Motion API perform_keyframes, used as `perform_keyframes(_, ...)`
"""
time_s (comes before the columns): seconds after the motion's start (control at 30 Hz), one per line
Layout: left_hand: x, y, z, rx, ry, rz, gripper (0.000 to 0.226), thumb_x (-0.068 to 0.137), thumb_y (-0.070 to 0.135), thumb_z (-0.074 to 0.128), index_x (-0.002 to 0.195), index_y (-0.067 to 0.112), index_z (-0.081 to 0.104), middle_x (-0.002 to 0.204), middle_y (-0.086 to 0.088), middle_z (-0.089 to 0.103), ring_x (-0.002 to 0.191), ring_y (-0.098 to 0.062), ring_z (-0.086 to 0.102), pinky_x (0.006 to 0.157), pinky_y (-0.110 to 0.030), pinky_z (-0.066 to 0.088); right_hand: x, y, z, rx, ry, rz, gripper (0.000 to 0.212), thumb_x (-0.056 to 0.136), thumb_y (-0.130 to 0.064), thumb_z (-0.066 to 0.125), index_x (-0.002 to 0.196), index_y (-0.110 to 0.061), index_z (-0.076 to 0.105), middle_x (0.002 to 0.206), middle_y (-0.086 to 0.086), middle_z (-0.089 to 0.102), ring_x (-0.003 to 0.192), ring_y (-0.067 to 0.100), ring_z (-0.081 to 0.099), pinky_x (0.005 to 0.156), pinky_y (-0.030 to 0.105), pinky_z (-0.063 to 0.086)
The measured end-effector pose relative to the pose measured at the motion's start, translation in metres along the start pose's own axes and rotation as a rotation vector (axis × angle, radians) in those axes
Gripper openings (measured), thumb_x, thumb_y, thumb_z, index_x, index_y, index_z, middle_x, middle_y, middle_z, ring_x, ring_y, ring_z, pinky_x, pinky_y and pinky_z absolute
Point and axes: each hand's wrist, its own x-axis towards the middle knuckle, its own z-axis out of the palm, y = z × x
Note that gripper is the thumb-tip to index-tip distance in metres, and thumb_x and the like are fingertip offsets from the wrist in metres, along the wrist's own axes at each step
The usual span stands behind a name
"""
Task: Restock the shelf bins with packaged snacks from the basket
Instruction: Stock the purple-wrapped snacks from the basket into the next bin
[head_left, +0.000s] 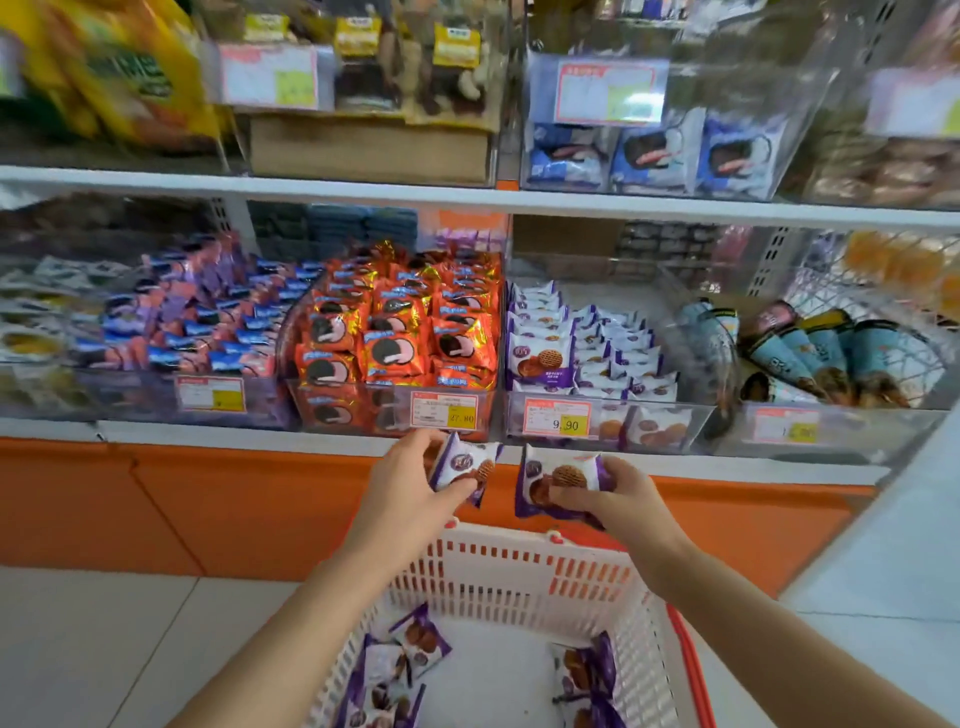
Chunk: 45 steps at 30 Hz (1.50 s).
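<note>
A: Your left hand (410, 478) is raised in front of the shelf edge (208, 434), thumb and fingers curled round a purple-and-white biscuit packet (462, 467). It sits tilted in your grip, its top just under the 27.80 tag (444, 410).

B: Your right hand (618, 499) grips a second packet (558, 480) of the same kind, fingers and thumb clamped on its right end, printed face towards you. The two packets are near each other but apart.

A: You hold both above the far wall of the white basket (519, 577) and below the bins; neither is in a bin.

B: Down in the basket you have loose packets (410, 654) of that sort on the floor: a cluster at the left, a few against the right wall.

A: The matching stock stands in rows in the clear bin (613, 415) just above your right hand, the one with the 9.90 tag (558, 418). The rows are fuller on its left side.

B: The bin beside it, above your left hand, is packed with orange packets (395, 348). On the other side, cone snacks (810, 353) lie in a heap in their own bin
</note>
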Motion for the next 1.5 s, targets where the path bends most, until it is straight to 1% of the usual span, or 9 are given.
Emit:
perform_keyframes(0.37,0.024,-0.011,-0.013,0.058,0.02,0.181,0.04,0.081,0.001,0.07,0.101,0.028,0.049,0.119,0.012,0.039,0.116,-0.008,0.044,0.076,0.005,0.036,0.028,-0.057,-0.004,-0.213,0.271,-0.313,0.039,0.082,-0.015,0.073,0.11,-0.024,0.047,0.11,-0.004,0.055,0.095,0.016,0.058,0.078,0.031,0.051)
perform_keyframes(0.43,0.032,-0.014,-0.008,0.101,0.001,0.217,0.037,0.083,0.005,0.07,0.102,0.029,0.048,0.133,0.01,0.041,0.127,-0.012,0.04,0.09,-0.003,0.035,0.038,-0.066,-0.004,-0.221,0.334,-0.327,0.036,0.083,-0.017,0.072,0.109,-0.026,0.048,0.109,-0.006,0.055,0.089,0.015,0.058,0.075,0.033,0.054)
perform_keyframes(0.53,0.044,-0.014,0.0,0.255,-0.014,0.236,0.034,0.087,0.018,0.067,0.114,0.027,0.051,0.149,0.011,0.03,0.138,-0.015,0.023,0.111,-0.035,0.021,0.056,-0.075,-0.005,-0.274,0.376,-0.346,0.034,0.085,-0.017,0.07,0.111,-0.022,0.049,0.099,-0.012,0.05,0.076,0.009,0.053,0.056,0.015,0.046)
perform_keyframes(0.6,0.053,-0.014,0.004,0.321,-0.049,0.265,0.035,0.089,0.021,0.064,0.119,0.028,0.049,0.151,0.012,0.025,0.141,-0.013,0.015,0.114,-0.038,0.013,0.07,-0.077,-0.004,-0.334,0.36,-0.37,0.034,0.085,-0.015,0.07,0.114,-0.018,0.052,0.104,-0.012,0.05,0.085,0.009,0.05,0.058,0.015,0.038)
perform_keyframes(0.93,0.067,-0.027,0.007,0.442,-0.101,0.312,0.034,0.094,0.026,0.057,0.125,0.032,0.044,0.153,0.013,0.019,0.144,-0.01,0.006,0.117,-0.035,0.0,0.113,-0.067,0.007,-0.663,0.178,-0.367,0.028,0.082,-0.01,0.072,0.1,-0.022,0.054,0.117,0.001,0.058,0.107,0.022,0.053,0.082,0.032,0.045)
perform_keyframes(1.07,0.067,-0.026,0.006,0.481,-0.119,0.315,0.031,0.095,0.03,0.054,0.123,0.033,0.043,0.154,0.012,0.017,0.144,-0.011,0.004,0.116,-0.036,-0.002,0.11,-0.069,0.009,-1.139,0.295,-0.569,0.034,0.086,-0.024,0.068,0.118,-0.022,0.059,0.12,0.002,0.051,0.117,0.023,0.039,0.1,0.034,0.033)
perform_keyframes(1.17,0.068,-0.023,0.004,0.507,-0.143,0.308,0.033,0.095,0.031,0.054,0.125,0.033,0.041,0.153,0.011,0.017,0.142,-0.012,0.007,0.117,-0.036,0.001,0.106,-0.075,0.01,-1.309,0.296,-0.588,0.036,0.089,-0.03,0.063,0.124,-0.026,0.053,0.12,0.001,0.05,0.114,0.022,0.043,0.096,0.032,0.036)
perform_keyframes(1.33,0.063,-0.015,0.004,0.321,-0.074,0.275,0.035,0.093,0.02,0.058,0.122,0.03,0.041,0.135,0.007,0.025,0.128,-0.016,0.029,0.105,-0.029,0.034,0.102,-0.078,0.011,-1.137,0.233,-0.492,0.036,0.092,-0.02,0.058,0.124,-0.02,0.044,0.121,0.003,0.055,0.099,0.023,0.059,0.072,0.033,0.048)
perform_keyframes(1.5,0.065,-0.002,0.008,0.115,0.074,0.269,0.038,0.089,0.022,0.064,0.122,0.029,0.046,0.12,0.009,0.043,0.115,-0.011,0.04,0.093,-0.031,0.043,0.1,-0.071,0.006,-1.056,0.204,-0.556,0.02,0.098,-0.026,0.046,0.117,-0.019,0.045,0.104,0.0,0.064,0.085,0.021,0.064,0.067,0.036,0.052)
